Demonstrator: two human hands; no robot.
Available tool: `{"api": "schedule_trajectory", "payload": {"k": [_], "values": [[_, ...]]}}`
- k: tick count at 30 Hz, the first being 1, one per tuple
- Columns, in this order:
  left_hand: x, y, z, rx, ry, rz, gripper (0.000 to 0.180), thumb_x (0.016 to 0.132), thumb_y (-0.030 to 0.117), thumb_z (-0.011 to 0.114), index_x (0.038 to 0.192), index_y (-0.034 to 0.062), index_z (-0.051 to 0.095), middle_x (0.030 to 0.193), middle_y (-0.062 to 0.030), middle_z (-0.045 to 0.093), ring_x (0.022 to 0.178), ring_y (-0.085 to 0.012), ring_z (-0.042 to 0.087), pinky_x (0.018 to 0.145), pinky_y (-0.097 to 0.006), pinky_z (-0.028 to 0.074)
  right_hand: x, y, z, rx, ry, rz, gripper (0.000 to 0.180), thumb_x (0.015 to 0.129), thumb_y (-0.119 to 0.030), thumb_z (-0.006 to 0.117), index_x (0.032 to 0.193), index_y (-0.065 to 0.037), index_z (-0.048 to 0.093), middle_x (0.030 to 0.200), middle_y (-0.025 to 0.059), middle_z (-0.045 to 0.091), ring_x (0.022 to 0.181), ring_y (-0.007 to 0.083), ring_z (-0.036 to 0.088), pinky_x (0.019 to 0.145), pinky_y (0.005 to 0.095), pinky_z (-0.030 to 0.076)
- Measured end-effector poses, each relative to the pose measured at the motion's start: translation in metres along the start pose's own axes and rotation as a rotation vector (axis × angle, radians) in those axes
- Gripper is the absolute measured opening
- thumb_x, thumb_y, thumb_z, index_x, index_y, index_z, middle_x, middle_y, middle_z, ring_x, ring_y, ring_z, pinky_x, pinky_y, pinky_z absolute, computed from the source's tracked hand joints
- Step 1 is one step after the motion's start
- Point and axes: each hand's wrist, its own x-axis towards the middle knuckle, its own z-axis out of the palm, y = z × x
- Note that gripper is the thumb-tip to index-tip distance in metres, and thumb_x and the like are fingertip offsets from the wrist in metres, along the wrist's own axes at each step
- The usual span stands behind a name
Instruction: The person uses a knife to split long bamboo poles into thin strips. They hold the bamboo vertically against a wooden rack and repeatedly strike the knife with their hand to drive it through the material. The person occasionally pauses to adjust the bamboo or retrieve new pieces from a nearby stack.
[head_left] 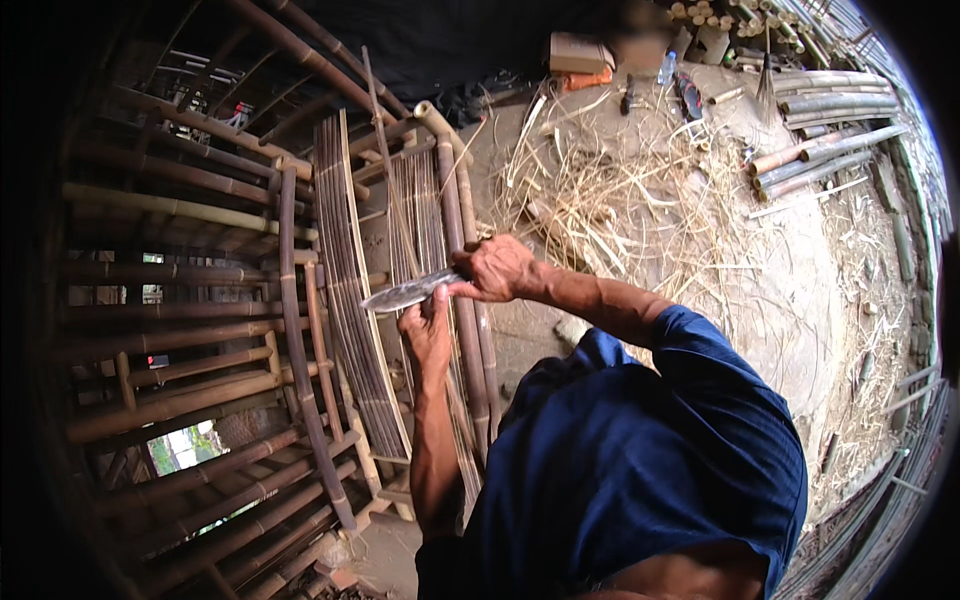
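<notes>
While right hand [497, 268] grip hides knife [408, 293] handle, left hand [428, 330] pinches thin bamboo strip [385, 150], barely discernible.

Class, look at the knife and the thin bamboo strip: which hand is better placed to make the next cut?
Right. The right hand already grips the knife by its handle; the left hand sits under the blade, apparently steadying the bamboo strip.

Bamboo frame [200, 330] stands left, straw [640, 200] behind, poles [820, 130] far right.
</notes>
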Motion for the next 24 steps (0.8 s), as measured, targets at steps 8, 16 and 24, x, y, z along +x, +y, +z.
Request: {"api": "schedule_trajectory", "payload": {"k": [8, 16, 24], "values": [[-0.085, 0.051, -0.056, 0.299, -0.136, 0.125, 0.045, 0.096, 0.013, 0.06, 0.136, -0.0046, 0.051, 0.067, 0.0073, 0.038, 0.056, -0.0029, 0.031, 0.05, -0.022, 0.024, 0.09, 0.048, -0.056, -0.138, -0.048, 0.473, 0.084, 0.091, -0.076, 0.02, 0.103, -0.008, 0.068, 0.055, 0.0117, 0.057, 0.045, 0.0192, 0.056, 0.046, 0.0402, 0.051], [-0.146, 0.034, -0.097, 0.411, -0.248, -0.035, 0.044, 0.097, 0.016, 0.057, 0.134, -0.0058, 0.052, 0.059, 0.0054, 0.035, 0.053, -0.0032, 0.032, 0.047, -0.023, 0.025, 0.073, 0.082, 0.011, -0.53, 0.201, 0.129, 0.082, 0.095, -0.072, 0.024, 0.068, -0.007, 0.067, 0.047, 0.0104, 0.054, 0.041, 0.0241, 0.055, 0.043, 0.0388, 0.048], [-0.177, 0.034, -0.116, 0.269, -0.212, -0.21, 0.039, 0.092, 0.014, 0.06, 0.128, 0.0011, 0.057, 0.054, -0.0037, 0.041, 0.05, -0.0077, 0.041, 0.045, -0.029, 0.034, 0.134, 0.139, -0.056, -0.195, 0.116, 0.473, 0.088, 0.09, -0.076, 0.032, 0.072, 0.003, 0.067, 0.071, 0.0246, 0.067, 0.069, 0.0407, 0.069, 0.061, 0.0476, 0.056]]}}
